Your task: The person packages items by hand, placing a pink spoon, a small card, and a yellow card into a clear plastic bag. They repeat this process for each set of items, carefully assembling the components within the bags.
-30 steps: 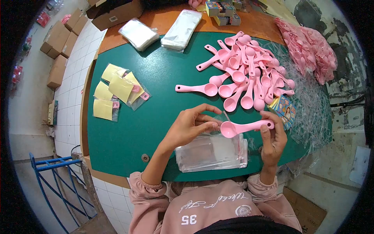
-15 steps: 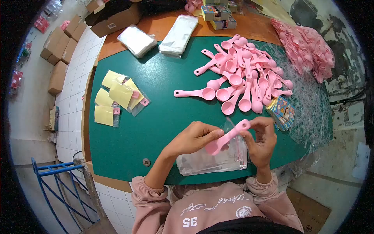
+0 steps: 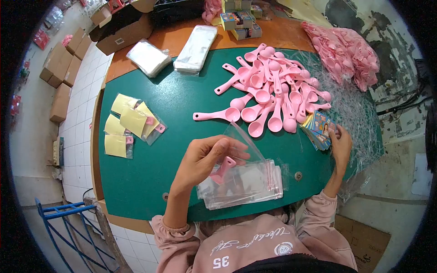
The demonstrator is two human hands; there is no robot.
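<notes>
My left hand (image 3: 207, 159) grips a clear plastic bag (image 3: 248, 142) by its side, the bag's upper corner standing up. A pink measuring spoon (image 3: 223, 170) appears to sit inside this bag, its bowl partly hidden. Below lies a stack of clear bags (image 3: 243, 193) near the table's front edge. Over on the right, my right hand (image 3: 341, 144) has its fingertips on the edge of a fanned pile of printed cards (image 3: 318, 130). A large heap of pink measuring spoons (image 3: 275, 91) lies just beyond the cards.
Filled bags with yellow cards (image 3: 133, 122) lie on the left of the green table (image 3: 182, 102). Two stacks of clear bags (image 3: 195, 49) rest at the back, beside card bundles (image 3: 239, 20). A sack of pink spoons (image 3: 343, 50) and crumpled plastic (image 3: 359, 118) occupy the right.
The pink spoon, previously between both hands, is now at the bag in my left hand. My right hand has let go and moved right to the card pile. The view has shifted slightly.
</notes>
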